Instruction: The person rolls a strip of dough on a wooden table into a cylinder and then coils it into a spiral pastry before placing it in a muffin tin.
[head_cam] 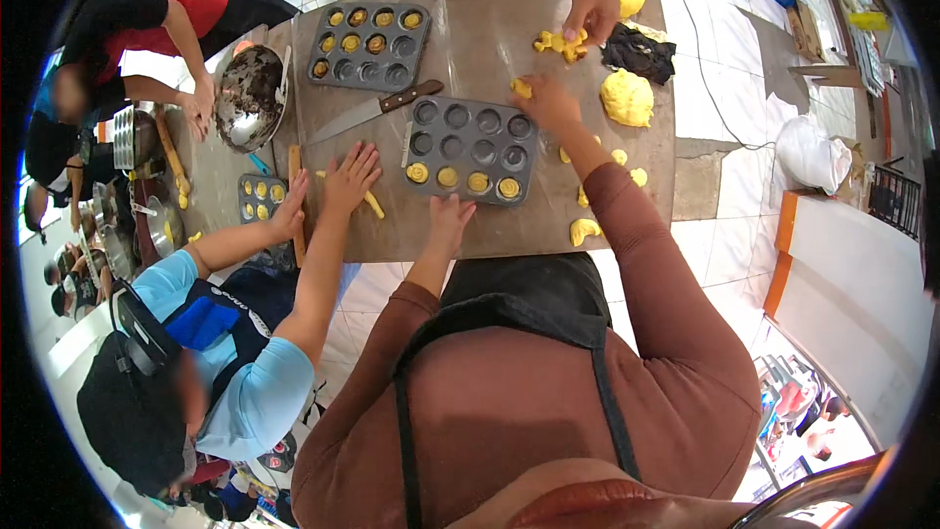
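In front of me lies a dark muffin tin [468, 150] with yellow dough spirals [478, 181] in its near row and bare cups behind. My left hand [449, 222] rests at the near rim, fingers apart. Just past the tin's far right corner, my right hand [551, 103] pinches a small rolled piece of yellow dough [521, 88]. To the right of my right forearm are small dough pieces [585, 231] and a large dough mound [628, 97].
Beyond my tin are a kitchen knife [378, 112] and another muffin tin [369, 44] with spirals. Across the table, a person's hand [593, 7] holds dough strips [559, 44] beside a dark cloth [637, 51]. A co-worker's hand [345, 180] presses a dough rope [374, 204] at left, near a metal bowl [251, 99].
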A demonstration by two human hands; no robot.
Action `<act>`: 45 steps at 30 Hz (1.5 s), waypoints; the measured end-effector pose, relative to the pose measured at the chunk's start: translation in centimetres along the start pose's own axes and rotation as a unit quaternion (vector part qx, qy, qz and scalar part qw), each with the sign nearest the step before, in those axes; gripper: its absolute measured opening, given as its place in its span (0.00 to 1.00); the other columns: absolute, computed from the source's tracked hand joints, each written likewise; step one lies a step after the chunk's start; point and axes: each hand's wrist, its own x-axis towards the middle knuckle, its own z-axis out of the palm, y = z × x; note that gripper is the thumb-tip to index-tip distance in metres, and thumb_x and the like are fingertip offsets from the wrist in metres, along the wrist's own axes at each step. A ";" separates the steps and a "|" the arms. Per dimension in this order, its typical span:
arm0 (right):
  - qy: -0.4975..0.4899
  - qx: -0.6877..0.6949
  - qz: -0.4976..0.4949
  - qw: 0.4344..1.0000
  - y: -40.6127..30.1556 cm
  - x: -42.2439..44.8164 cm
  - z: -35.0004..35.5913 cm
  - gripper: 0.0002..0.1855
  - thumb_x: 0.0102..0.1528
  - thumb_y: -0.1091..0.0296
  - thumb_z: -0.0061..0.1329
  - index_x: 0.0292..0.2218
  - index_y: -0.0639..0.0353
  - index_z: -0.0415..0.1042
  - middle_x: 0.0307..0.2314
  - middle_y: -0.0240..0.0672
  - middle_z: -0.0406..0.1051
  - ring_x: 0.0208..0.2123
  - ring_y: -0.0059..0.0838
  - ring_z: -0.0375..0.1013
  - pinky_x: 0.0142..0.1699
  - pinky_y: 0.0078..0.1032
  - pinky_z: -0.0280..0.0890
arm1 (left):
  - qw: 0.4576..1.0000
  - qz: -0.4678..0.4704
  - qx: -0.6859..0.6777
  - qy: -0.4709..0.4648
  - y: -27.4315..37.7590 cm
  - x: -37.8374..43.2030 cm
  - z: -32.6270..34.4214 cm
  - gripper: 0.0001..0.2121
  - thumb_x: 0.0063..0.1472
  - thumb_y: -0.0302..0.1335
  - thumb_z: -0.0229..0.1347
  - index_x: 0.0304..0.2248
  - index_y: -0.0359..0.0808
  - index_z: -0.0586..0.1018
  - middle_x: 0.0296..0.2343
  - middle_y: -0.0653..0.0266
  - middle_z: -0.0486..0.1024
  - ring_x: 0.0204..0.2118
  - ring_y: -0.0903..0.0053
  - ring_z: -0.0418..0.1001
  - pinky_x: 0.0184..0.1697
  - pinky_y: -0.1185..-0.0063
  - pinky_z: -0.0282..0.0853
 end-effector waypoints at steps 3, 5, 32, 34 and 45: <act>-0.082 0.154 0.092 0.980 -2.1 -1.2 -0.1 0.18 0.57 0.56 0.51 0.48 0.49 0.71 0.39 0.46 0.72 0.42 0.51 0.74 0.46 0.43 0.69 | 1.000 -0.009 -0.003 0.019 0.4 -0.1 -0.5 0.13 0.68 0.24 0.48 0.50 0.41 0.62 0.42 0.63 0.70 0.41 0.68 0.75 0.49 0.66 0.75; -0.071 0.190 0.113 0.973 -2.0 -0.6 0.2 0.21 0.55 0.56 0.54 0.48 0.51 0.72 0.38 0.46 0.73 0.39 0.47 0.75 0.44 0.41 0.70 | 1.000 -0.009 0.002 0.013 0.6 0.0 -0.7 0.12 0.68 0.24 0.47 0.49 0.40 0.62 0.41 0.63 0.70 0.41 0.66 0.75 0.50 0.65 0.74; -0.006 0.213 0.192 0.958 14.4 -34.7 -17.4 0.15 0.58 0.60 0.52 0.42 0.60 0.78 0.33 0.45 0.77 0.31 0.38 0.77 0.39 0.32 0.71 | 0.999 0.012 0.012 0.027 -2.8 -2.0 -2.2 0.16 0.70 0.34 0.46 0.51 0.37 0.61 0.42 0.54 0.73 0.45 0.58 0.77 0.53 0.61 0.69; -0.055 0.184 0.191 0.963 16.3 -37.1 -18.1 0.15 0.57 0.61 0.52 0.40 0.61 0.78 0.33 0.46 0.77 0.33 0.39 0.77 0.40 0.33 0.71 | 0.998 0.015 0.024 0.060 -5.3 -4.9 -1.9 0.17 0.69 0.33 0.47 0.53 0.36 0.60 0.40 0.55 0.74 0.44 0.59 0.77 0.50 0.62 0.71; -0.226 0.149 0.060 0.961 21.8 -38.7 -17.9 0.17 0.55 0.55 0.53 0.42 0.55 0.79 0.35 0.41 0.79 0.37 0.39 0.78 0.45 0.34 0.70 | 0.984 0.062 0.047 0.162 -24.1 -15.0 -15.4 0.16 0.65 0.28 0.49 0.45 0.22 0.70 0.42 0.48 0.75 0.39 0.61 0.79 0.37 0.67 0.77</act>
